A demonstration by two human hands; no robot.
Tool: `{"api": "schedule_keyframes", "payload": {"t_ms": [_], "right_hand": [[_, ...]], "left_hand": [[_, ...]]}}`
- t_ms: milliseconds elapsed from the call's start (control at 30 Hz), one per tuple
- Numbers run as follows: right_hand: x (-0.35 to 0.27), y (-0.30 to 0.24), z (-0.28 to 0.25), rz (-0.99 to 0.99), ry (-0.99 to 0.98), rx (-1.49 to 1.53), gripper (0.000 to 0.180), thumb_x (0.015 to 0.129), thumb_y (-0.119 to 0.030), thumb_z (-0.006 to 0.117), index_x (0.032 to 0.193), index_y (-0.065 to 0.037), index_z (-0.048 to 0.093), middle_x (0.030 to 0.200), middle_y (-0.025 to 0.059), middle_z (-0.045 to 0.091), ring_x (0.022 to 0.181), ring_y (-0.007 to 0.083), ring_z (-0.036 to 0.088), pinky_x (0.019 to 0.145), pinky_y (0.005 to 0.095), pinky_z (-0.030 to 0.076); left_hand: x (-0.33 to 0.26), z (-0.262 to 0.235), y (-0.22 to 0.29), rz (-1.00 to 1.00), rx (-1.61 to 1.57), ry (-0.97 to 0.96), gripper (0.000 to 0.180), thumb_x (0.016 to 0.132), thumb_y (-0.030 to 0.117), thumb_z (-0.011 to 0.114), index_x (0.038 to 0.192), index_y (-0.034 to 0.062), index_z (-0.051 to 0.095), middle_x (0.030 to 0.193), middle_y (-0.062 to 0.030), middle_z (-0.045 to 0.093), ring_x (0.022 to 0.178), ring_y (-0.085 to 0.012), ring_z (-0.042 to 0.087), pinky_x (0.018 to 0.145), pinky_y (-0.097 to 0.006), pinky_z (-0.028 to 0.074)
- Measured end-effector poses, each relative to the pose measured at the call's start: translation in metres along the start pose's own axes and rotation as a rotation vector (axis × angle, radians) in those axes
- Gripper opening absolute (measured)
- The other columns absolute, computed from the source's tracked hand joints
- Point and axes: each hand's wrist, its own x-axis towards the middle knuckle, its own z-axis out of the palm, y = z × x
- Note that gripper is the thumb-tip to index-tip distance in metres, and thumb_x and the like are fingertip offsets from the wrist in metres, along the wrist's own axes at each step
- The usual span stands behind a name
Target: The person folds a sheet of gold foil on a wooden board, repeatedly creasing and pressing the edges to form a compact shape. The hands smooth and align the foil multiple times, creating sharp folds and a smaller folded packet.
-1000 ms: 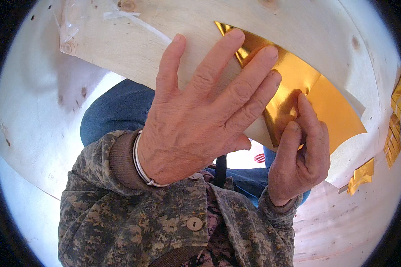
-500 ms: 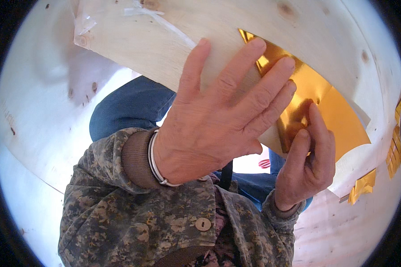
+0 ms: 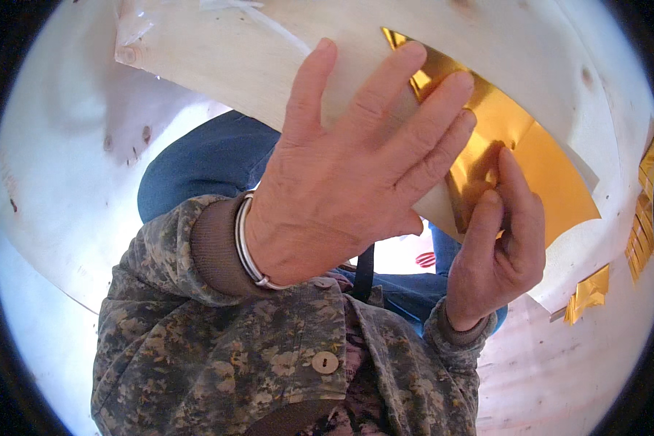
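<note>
A shiny gold foil sheet [image 3: 552, 178] lies on a pale wooden board [image 3: 196, 54], its narrow pointed end at the far side. My left hand [image 3: 363, 156] is spread flat across the board, with its longer fingertips resting on the foil's left part. Close to the foil's near edge, my right hand [image 3: 498, 251] is curled, its thumb and forefinger pinched at the sheet. Part of the foil beneath the left fingers is hidden. A pale bracelet [image 3: 248, 247] circles my left wrist.
Clear plastic strips [image 3: 276, 27] lie on the board at the far left. Folded gold foil pieces [image 3: 588, 294] sit to the right, with a longer gold stack [image 3: 642, 225] by the rim. My jeans-clad knee [image 3: 203, 171] is below the board, and a small red-striped item [image 3: 426, 259] shows beneath.
The whole scene, hands and foil included, has shifted slightly up and left in the view. Both hands keep about the same places on the foil.
</note>
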Motion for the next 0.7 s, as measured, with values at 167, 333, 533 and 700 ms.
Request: {"api": "schedule_keyframes", "payload": {"t_ms": [167,333,533,700], "right_hand": [[-0.0011,-0.0002,0.0013,0.018,0.003,-0.025,0.035,0.084,0.012,0.06,0.116,0.004,0.069,0.083,0.0137,0.067,0.068,0.0196,0.062,0.061,0.0301,0.049],[-0.0011,-0.0017,0.0007,0.044,0.012,-0.029,0.036,0.083,0.012,0.059,0.116,0.004,0.07,0.084,0.0134,0.068,0.069,0.0196,0.063,0.062,0.029,0.05],[0.001,-0.0014,0.0009,-0.013,0.0,-0.079,0.037,0.084,0.012,0.057,0.118,0.003,0.07,0.086,0.0128,0.069,0.07,0.0188,0.063,0.062,0.0289,0.051],[0.002,-0.0014,-0.0017,-0.013,-0.002,-0.061,0.036,0.085,0.011,0.056,0.118,0.003,0.069,0.084,0.0128,0.069,0.069,0.0183,0.062,0.062,0.0284,0.05]], "left_hand": [[-0.0001,-0.0017,-0.0019,0.016,0.028,-0.021,0.08,0.079,0.062,0.051,0.145,0.016,0.05,0.154,-0.002,0.044,0.143,-0.0336,0.036,0.116,-0.062,0.01],[-0.0006,0.0016,0.0002,0.003,0.022,0.002,0.081,0.075,0.059,0.055,0.144,0.0168,0.051,0.154,-0.0019,0.044,0.143,-0.0338,0.036,0.116,-0.063,0.01],[0.001,0.0032,0.0016,-0.017,-0.005,0.02,0.086,0.066,0.052,0.062,0.144,0.0169,0.051,0.154,-0.0017,0.044,0.143,-0.0342,0.037,0.116,-0.063,0.01],[0.0004,0.0052,0.0021,-0.014,-0.017,0.015,0.088,0.065,0.052,0.063,0.144,0.0164,0.05,0.155,-0.0021,0.043,0.143,-0.0346,0.037,0.116,-0.063,0.01]]}}
